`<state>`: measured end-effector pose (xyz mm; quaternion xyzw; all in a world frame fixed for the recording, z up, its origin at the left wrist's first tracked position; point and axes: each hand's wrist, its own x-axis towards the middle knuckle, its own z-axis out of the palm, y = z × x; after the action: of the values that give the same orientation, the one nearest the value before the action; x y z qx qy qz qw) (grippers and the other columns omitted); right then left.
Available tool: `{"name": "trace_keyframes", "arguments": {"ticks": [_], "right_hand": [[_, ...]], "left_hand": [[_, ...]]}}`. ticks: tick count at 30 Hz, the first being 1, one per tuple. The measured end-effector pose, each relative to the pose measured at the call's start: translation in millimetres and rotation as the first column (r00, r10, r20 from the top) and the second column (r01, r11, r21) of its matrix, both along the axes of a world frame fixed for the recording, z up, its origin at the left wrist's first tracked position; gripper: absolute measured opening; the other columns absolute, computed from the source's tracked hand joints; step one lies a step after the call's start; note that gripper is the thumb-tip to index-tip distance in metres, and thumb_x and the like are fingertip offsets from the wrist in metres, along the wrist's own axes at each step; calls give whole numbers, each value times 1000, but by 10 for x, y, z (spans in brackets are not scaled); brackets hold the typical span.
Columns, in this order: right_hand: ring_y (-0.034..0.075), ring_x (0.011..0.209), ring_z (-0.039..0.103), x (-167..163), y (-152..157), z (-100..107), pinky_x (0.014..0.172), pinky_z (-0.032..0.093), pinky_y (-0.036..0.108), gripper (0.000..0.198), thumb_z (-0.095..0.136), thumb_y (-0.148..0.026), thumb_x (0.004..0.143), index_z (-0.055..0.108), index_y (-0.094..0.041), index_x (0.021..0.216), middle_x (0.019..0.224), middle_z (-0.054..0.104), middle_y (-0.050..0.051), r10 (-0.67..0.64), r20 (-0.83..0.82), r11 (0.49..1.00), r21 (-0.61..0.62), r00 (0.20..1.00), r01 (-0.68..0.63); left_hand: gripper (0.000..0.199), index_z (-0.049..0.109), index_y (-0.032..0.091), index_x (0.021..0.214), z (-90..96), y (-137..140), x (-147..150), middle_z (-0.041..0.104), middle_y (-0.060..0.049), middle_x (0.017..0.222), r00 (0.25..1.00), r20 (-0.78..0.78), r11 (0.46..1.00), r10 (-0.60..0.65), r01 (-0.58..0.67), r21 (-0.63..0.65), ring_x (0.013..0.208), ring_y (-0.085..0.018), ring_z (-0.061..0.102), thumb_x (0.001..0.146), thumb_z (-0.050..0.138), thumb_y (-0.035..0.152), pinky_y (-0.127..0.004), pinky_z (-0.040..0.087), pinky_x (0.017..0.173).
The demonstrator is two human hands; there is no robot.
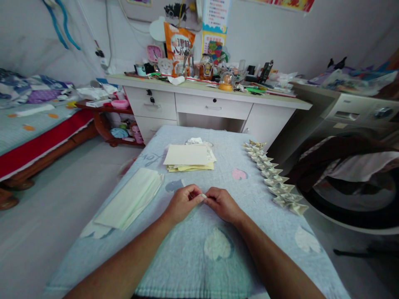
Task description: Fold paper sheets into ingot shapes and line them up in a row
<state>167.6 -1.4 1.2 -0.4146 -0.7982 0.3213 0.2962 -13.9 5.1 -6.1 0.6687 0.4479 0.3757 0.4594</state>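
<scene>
Left hand (183, 203) and right hand (225, 204) pinch one small paper (203, 196). A jar (206, 69) (brownish inside) stands on the back surface (199, 91).

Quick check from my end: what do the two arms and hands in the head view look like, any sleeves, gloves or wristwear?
Left hand and right hand are bare, no gloves. Left forearm and right forearm show no sleeves, watch, bracelet or cable as far as the picture reaches. No markings stand out; rings would be too small to rule out.
</scene>
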Motion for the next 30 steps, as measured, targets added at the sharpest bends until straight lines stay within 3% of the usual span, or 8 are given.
{"name": "trace_keyframes", "arguments": {"ticks": [5,9,15,18,24,30], "right_hand": [[13,69,55,-4,2,-3,65,39,23,30,53,-38,93,66,-17,76,71,60,2,21,32,999,27,999,-22],[13,69,54,-12,-5,3,65,38,24,30,53,-38,93,66,-17,75,69,59,2,43,43,998,49,998,-45],[13,74,56,-16,-19,32,69,41,24,15,57,-27,90,68,-18,88,79,63,2,1,-12,1000,5,1000,-1],[13,74,58,-16,-16,25,69,42,24,12,58,-23,88,68,-17,85,77,63,2,-19,-28,1000,-11,999,19],[14,73,57,-14,8,4,70,41,25,15,58,-24,89,68,-17,81,74,64,2,-31,6,997,72,1000,30],[15,78,57,32,44,3,75,41,27,9,60,-20,88,68,-18,86,78,65,3,-43,52,991,132,998,36]], "left_hand": [[15,60,16,83,36,-30,0,55,4,66,1000,-25,1000,-6,6,-2,60,-9,49,75,64,28,-20,39,56],[14,64,15,77,84,-40,-13,57,2,63,996,-92,999,-23,25,21,58,-10,50,76,63,29,-20,38,55],[14,65,15,76,66,-22,-42,62,1,67,1000,-8,1000,-18,18,5,62,-11,55,77,62,28,-21,42,59],[15,65,15,76,42,-12,-52,63,1,67,1000,4,1000,-14,14,-2,64,-12,56,77,63,29,-22,43,61],[17,65,15,78,-22,7,-44,63,0,69,1000,24,1000,-9,10,-17,65,-13,57,77,64,32,-23,44,62],[29,62,18,99,-20,-7,-70,64,-3,93,997,-57,994,50,-44,105,85,-16,60,72,68,22,-25,47,73]]}}
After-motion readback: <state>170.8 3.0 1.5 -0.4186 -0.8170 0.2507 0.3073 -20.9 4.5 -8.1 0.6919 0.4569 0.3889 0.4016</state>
